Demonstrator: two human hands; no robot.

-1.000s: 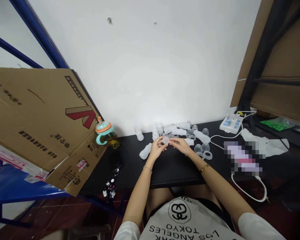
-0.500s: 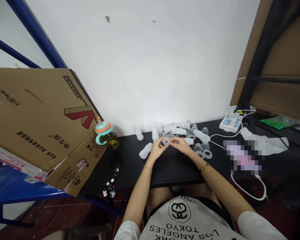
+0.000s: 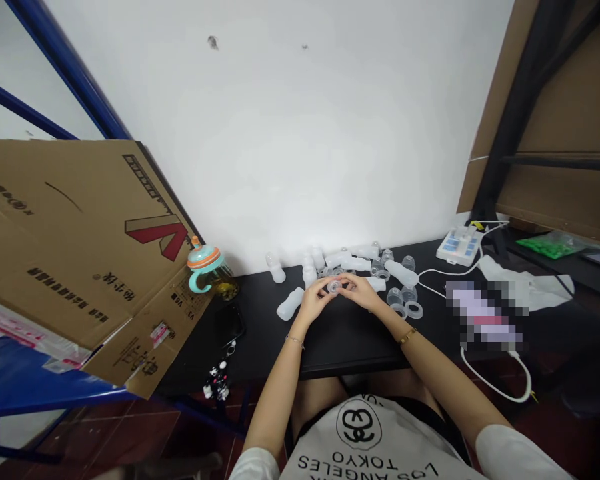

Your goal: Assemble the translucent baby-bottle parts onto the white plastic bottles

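Observation:
Between the fingers of both hands is a small round clear ring piece (image 3: 334, 287), like a baby-bottle collar, with a paler middle. My left hand (image 3: 315, 300) is closed on its left side, and my right hand (image 3: 357, 290) pinches its right edge. Whether a teat sits inside the ring is too small to tell. Milky white bottles (image 3: 290, 304) lie around my hands, several in a heap behind them. To the right are clear dome caps (image 3: 395, 296) and a loose translucent ring (image 3: 414, 310) on the black table (image 3: 350, 343).
On the left stand a cardboard box (image 3: 80, 247) and a drink jug (image 3: 213, 270) with a turquoise lid. A phone (image 3: 229, 325) with a beaded charm (image 3: 217, 381) lies near the front edge. A power strip (image 3: 460, 245), white cable (image 3: 437, 271) and plastic bag (image 3: 527, 283) are at right.
The clear ring has tilted and shifted slightly lower between my hands. My fingers have closed in around it. The view has moved a little.

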